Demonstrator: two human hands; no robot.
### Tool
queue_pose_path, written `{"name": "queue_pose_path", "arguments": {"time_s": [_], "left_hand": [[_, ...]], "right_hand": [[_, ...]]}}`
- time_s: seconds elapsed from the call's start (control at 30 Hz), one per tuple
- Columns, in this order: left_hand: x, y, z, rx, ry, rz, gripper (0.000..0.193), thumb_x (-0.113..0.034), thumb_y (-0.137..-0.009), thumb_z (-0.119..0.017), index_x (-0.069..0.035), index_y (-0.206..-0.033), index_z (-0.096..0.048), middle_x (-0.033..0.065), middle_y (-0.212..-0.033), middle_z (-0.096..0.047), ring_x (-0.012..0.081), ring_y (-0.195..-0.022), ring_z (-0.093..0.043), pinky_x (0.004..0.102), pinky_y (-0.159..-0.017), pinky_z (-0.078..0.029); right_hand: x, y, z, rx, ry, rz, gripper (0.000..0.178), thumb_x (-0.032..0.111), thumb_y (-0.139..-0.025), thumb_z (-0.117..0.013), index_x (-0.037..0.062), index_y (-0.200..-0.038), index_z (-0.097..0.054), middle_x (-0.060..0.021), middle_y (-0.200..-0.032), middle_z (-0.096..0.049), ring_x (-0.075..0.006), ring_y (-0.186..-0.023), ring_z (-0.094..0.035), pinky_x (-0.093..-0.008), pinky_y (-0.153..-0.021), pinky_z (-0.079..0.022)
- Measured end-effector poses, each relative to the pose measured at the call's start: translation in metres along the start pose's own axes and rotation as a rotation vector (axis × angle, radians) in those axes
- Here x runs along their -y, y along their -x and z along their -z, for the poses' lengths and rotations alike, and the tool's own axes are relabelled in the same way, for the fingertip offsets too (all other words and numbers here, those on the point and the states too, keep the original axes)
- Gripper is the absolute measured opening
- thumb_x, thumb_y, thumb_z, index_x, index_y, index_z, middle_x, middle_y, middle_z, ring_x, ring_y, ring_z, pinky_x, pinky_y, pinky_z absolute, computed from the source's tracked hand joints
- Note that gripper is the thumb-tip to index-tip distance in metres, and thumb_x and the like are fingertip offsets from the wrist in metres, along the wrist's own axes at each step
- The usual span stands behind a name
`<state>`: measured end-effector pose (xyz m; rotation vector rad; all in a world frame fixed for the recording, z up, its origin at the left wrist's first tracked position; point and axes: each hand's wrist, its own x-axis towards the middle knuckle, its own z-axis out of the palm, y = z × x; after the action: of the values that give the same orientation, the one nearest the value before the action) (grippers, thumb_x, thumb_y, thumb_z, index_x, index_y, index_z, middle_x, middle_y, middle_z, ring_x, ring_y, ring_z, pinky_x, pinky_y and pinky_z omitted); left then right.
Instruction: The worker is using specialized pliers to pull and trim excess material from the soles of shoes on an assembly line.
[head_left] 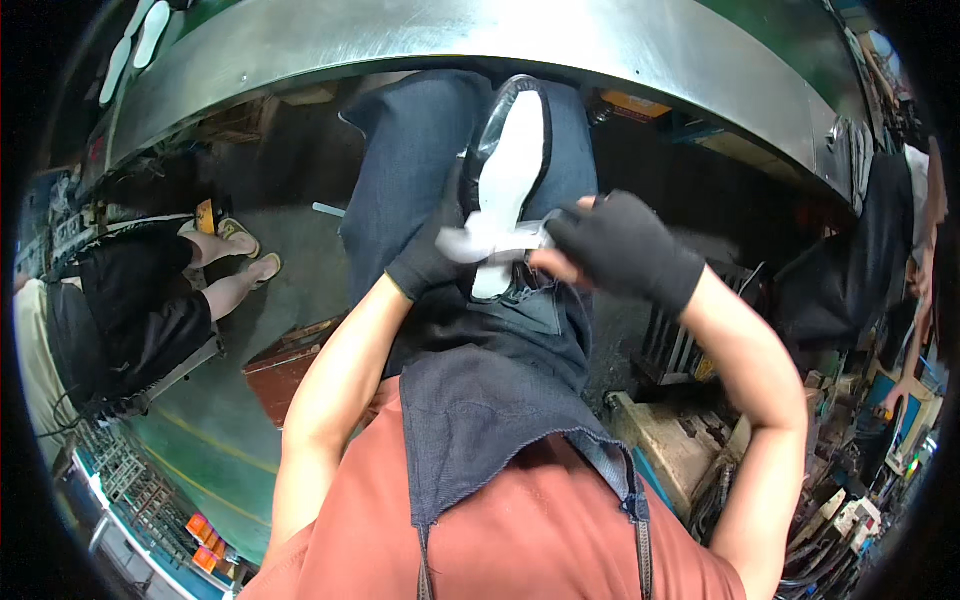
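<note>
A black shoe [512, 150] lies sole up across my thighs, its toe pointing away from me. Its white bottom [513, 160] runs from the toe back to the heel. My left hand [430, 250], in a black fingerless glove, closes around the shoe's left side near the heel; its fingers are partly hidden. Over the shoe's narrow part crosses a pale, shiny strip-like thing [515, 238], smeared by motion, whose kind I cannot make out. My right hand [620, 245], gloved the same way, is closed on the right end of that strip.
A curved metal bench edge [420, 45] passes just beyond my knees. Pale sole-shaped pieces [151, 33] lie at the far left. Another person [130, 300] sits at the left. A reddish-brown box [290, 370] stands by my left leg, and a dark cloth [850, 260] hangs at the right.
</note>
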<state>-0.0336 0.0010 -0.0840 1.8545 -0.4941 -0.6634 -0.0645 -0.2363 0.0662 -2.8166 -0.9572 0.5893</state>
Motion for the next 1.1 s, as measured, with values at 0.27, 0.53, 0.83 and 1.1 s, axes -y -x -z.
{"name": "queue_pose_path", "arguments": {"time_s": [0.27, 0.53, 0.83, 1.1], "left_hand": [[-0.046, -0.018, -0.007, -0.267, 1.129, 0.291, 0.044, -0.038, -0.104, -0.046, 0.001, -0.116, -0.062, 0.0086, -0.107, -0.067, 0.0189, -0.095, -0.063, 0.0332, -0.085, -0.050], [-0.070, -0.040, -0.002, -0.224, 0.151, 0.084, 0.038, -0.031, -0.100, -0.054, 0.001, -0.119, -0.058, 0.0176, -0.108, -0.068, 0.0253, -0.102, -0.064, 0.0367, -0.090, -0.049], [-0.060, -0.027, 0.012, -0.104, 0.181, -0.147, 0.073, -0.029, -0.078, -0.081, 0.000, -0.135, -0.047, 0.0154, -0.127, -0.060, 0.0242, -0.119, -0.057, 0.0369, -0.102, -0.044], [-0.038, -0.010, 0.017, -0.032, 0.091, -0.050, 0.058, -0.015, -0.081, -0.075, -0.009, -0.135, -0.058, 0.0150, -0.131, -0.061, 0.0300, -0.120, -0.059, 0.0399, -0.104, -0.044]], "right_hand": [[-0.036, 0.034, -0.054, -0.123, -0.610, -0.258, 0.046, 0.048, -0.097, -0.055, 0.0038, -0.087, -0.063, -0.0192, -0.079, -0.063, -0.0384, -0.077, -0.065, -0.0460, -0.067, -0.049], [-0.004, 0.032, 0.005, -0.375, -1.038, -0.407, 0.033, 0.030, -0.099, -0.059, 0.0015, -0.082, -0.061, -0.0149, -0.067, -0.054, -0.0213, -0.057, -0.048, -0.0341, -0.056, -0.041], [-0.016, 0.013, -0.048, -0.330, -1.031, -0.535, 0.038, 0.038, -0.101, -0.056, 0.0035, -0.086, -0.060, -0.0075, -0.071, -0.056, -0.0164, -0.064, -0.058, -0.0312, -0.061, -0.046], [0.057, 0.031, -0.125, -0.532, -1.710, -1.040, 0.081, 0.068, -0.099, -0.020, 0.0051, -0.073, -0.064, -0.0083, -0.064, -0.063, -0.0182, -0.061, -0.060, -0.0302, -0.065, -0.048]]}}
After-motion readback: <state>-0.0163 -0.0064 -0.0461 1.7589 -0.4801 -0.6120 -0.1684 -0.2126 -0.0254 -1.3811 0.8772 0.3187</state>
